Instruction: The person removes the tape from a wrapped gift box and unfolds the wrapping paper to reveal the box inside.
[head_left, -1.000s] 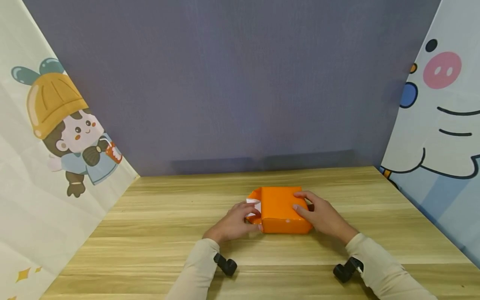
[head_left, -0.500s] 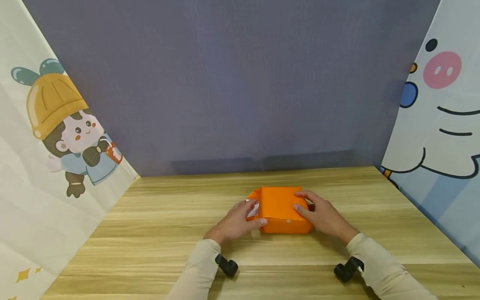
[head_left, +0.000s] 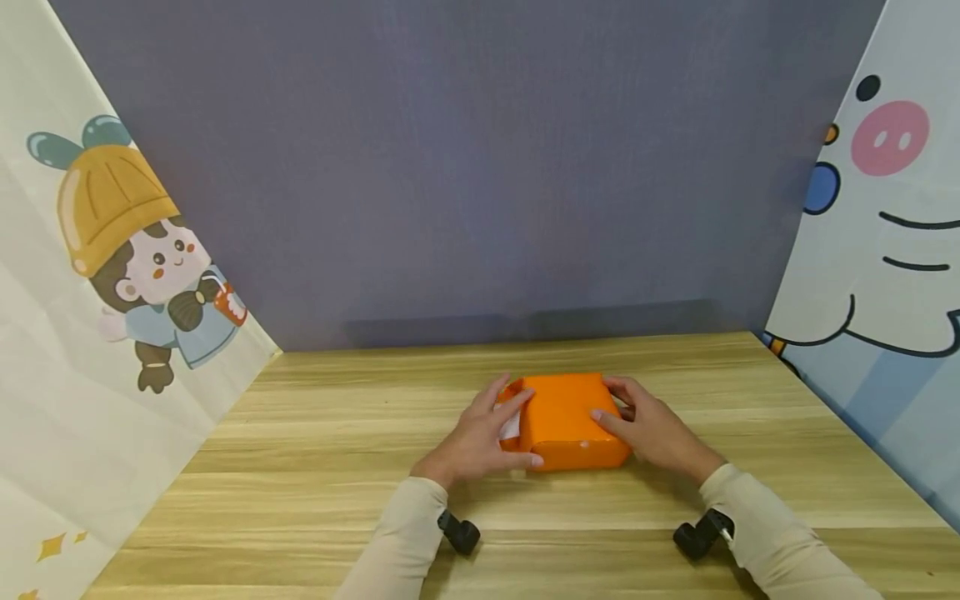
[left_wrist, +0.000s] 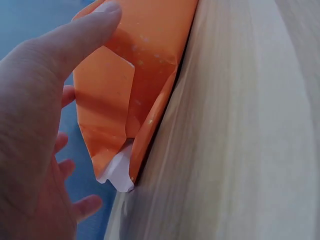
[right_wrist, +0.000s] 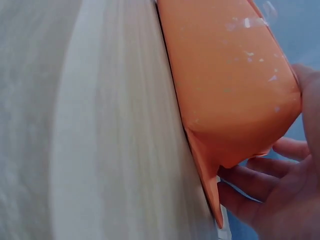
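A box wrapped in orange paper [head_left: 572, 408] lies on the wooden table. At its left end the paper's folded flaps [left_wrist: 102, 95] stick out loosely, with the white inner side [left_wrist: 119, 172] showing. My left hand [head_left: 476, 437] is spread around that end, thumb on the front side and index finger at the top edge; the other fingers are loose beyond the flaps in the left wrist view. My right hand [head_left: 654, 429] holds the right end, thumb on top and index finger at the back corner. Its other fingers [right_wrist: 250, 182] lie against the end flap [right_wrist: 205, 175].
The wooden table [head_left: 315, 467] runs back to a grey-purple panel [head_left: 480, 167]. Cartoon-printed white sheets [head_left: 45, 333] flank it left and right. A black wrist camera [head_left: 459, 533] is strapped on each sleeve.
My left fingers have spread and moved from the open flaps to the box's top edge, the thumb onto its front. My right index finger has slid off the top to the back corner.
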